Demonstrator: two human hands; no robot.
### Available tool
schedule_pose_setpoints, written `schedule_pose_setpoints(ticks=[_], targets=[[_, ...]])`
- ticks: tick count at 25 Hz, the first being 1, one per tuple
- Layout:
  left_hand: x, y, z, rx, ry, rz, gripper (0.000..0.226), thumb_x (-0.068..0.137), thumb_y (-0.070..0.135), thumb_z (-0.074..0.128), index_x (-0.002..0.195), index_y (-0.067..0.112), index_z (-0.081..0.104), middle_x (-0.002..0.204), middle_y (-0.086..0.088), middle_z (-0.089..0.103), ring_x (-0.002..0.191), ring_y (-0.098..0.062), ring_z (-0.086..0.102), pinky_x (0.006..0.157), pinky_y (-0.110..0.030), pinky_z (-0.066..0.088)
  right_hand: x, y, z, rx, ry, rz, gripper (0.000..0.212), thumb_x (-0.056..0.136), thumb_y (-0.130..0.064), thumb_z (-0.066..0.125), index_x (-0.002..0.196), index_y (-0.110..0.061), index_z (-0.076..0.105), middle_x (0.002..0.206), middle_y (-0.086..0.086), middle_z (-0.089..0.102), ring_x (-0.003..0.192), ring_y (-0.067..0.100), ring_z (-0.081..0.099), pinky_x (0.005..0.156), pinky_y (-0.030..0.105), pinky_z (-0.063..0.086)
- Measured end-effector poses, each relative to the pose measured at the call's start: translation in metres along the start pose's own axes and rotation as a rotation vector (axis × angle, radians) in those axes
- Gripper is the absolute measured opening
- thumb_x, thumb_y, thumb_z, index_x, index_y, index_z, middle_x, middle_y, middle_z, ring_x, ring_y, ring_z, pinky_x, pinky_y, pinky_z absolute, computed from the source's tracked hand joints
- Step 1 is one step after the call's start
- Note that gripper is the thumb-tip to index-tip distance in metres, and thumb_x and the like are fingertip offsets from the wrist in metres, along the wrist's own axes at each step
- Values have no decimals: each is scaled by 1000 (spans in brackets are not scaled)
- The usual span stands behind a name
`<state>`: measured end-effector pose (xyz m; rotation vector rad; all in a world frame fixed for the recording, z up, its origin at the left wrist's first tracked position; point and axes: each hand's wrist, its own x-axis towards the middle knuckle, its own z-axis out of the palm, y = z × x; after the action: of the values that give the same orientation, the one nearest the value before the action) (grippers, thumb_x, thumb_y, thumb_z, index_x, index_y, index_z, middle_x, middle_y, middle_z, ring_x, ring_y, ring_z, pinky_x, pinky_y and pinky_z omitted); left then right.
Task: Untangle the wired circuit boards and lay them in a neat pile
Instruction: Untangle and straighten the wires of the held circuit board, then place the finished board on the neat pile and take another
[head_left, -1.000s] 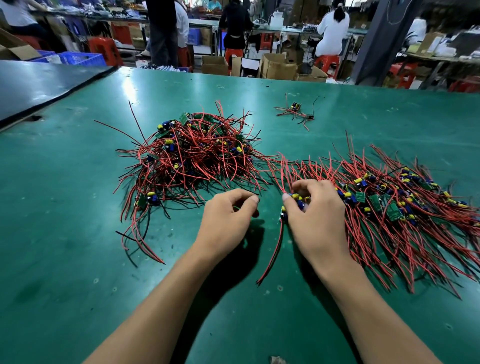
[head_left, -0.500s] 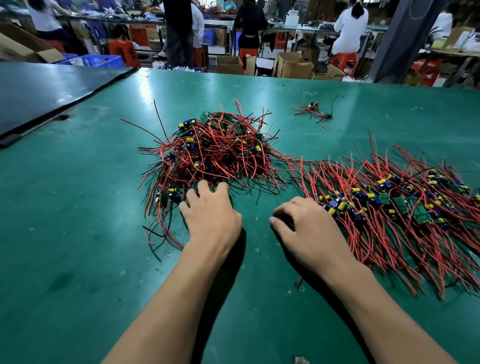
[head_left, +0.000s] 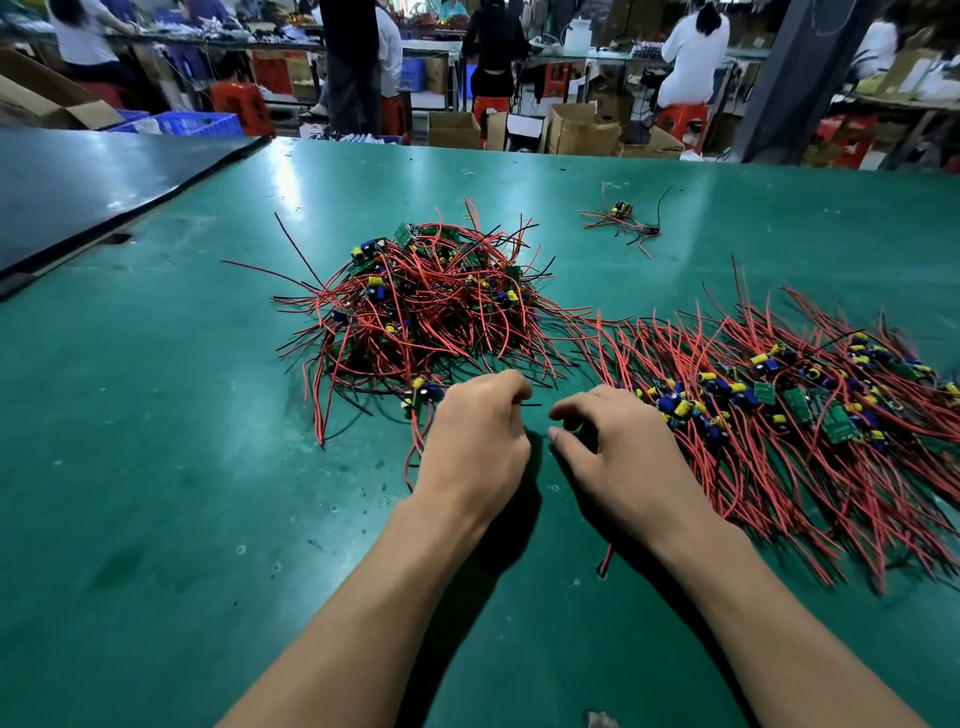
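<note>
A tangled heap of wired circuit boards (head_left: 431, 306), with red and black leads, lies at the table's middle. To its right spreads a flatter laid-out pile of boards (head_left: 789, 415), their wires fanned toward me. My left hand (head_left: 478, 441) is at the heap's near edge with fingers curled round wires; a black wire tip pokes out of the fist, and a loose board (head_left: 421, 392) lies just left of it. My right hand (head_left: 618, 452) sits at the laid-out pile's left end, fingers curled over a board hidden under the palm. That board's red wire (head_left: 605, 564) trails out beneath the wrist.
A small separate cluster of wired boards (head_left: 623, 221) lies farther back on the green table (head_left: 156, 467). A dark panel (head_left: 93, 187) covers the far left corner. Beyond the table's far edge are cardboard boxes, red stools and people at other benches.
My left hand reached flat onto the heap, then drew back with fingers curled on wires. My right hand stayed beside the laid-out pile, the red wire still trailing beneath its wrist.
</note>
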<state>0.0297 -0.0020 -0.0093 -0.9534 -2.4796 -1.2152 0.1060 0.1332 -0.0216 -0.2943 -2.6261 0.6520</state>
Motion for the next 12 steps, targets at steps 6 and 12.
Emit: schedule_pose_setpoints(ticks=[6, 12], targets=[[-10, 21, 8, -180, 115, 278, 25, 77, -7, 65, 92, 12, 71, 85, 0, 71, 77, -17, 63, 72, -24, 49, 1, -4, -7, 308, 14, 41, 46, 70, 0, 67, 110, -23, 69, 98, -9, 72, 91, 11, 66, 81, 16, 50], [-13, 29, 12, -259, 268, 314, 21, 81, -3, 71, 97, 11, 74, 88, 5, 71, 77, -11, 59, 72, -19, 48, 0, -5, -17, 760, 8, 13, 47, 69, 14, 53, 95, -20, 72, 91, -8, 76, 88, 4, 71, 78, 13, 51]])
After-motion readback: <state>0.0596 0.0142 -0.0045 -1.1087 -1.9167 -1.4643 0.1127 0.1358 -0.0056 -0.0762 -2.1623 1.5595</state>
